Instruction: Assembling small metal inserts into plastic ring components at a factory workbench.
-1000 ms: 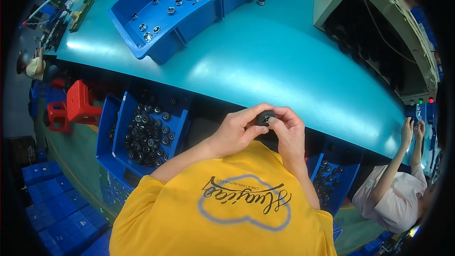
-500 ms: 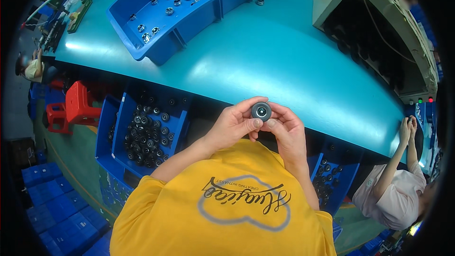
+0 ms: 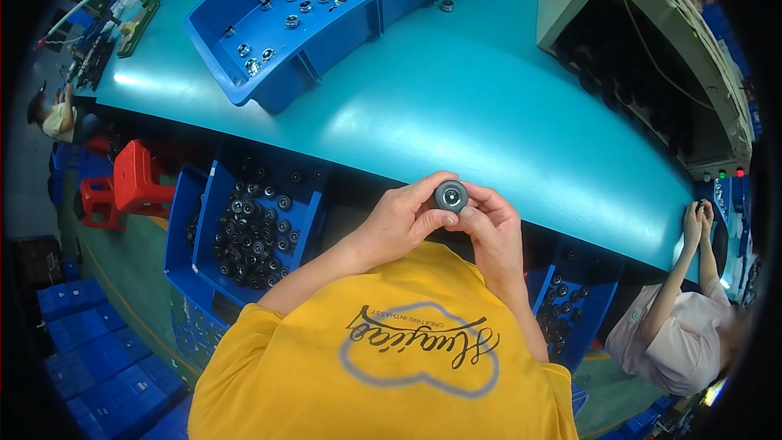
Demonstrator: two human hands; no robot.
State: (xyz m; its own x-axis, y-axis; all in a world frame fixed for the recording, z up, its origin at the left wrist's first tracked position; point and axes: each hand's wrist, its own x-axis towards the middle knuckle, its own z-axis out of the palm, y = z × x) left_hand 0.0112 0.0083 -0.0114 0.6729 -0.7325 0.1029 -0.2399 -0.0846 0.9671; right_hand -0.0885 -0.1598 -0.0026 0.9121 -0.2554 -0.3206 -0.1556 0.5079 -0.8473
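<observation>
A small black wheel (image 3: 450,195) with a shiny metal centre is pinched between my two hands, just over the near edge of the teal table (image 3: 391,114). My left hand (image 3: 405,216) grips its left side with thumb and fingers. On the other side, the thumb and fingers of my right hand (image 3: 494,226) close on the same wheel. The wheel's round face is turned up. Below the table edge at left, a blue bin (image 3: 305,232) holds many similar black wheels (image 3: 248,236). Another blue bin (image 3: 599,310) with black wheels stands beside my right forearm.
A long blue tray (image 3: 342,45) of shiny metal parts lies on the table, with one loose metal part (image 3: 446,6) beside it. A pale machine housing (image 3: 562,0) stands at right. A co-worker (image 3: 680,322) sits at far right. Red stools (image 3: 138,175) stand at left.
The wheel has shifted very slightly to the right and turned a little in my fingers. Both hands keep their hold on it.
</observation>
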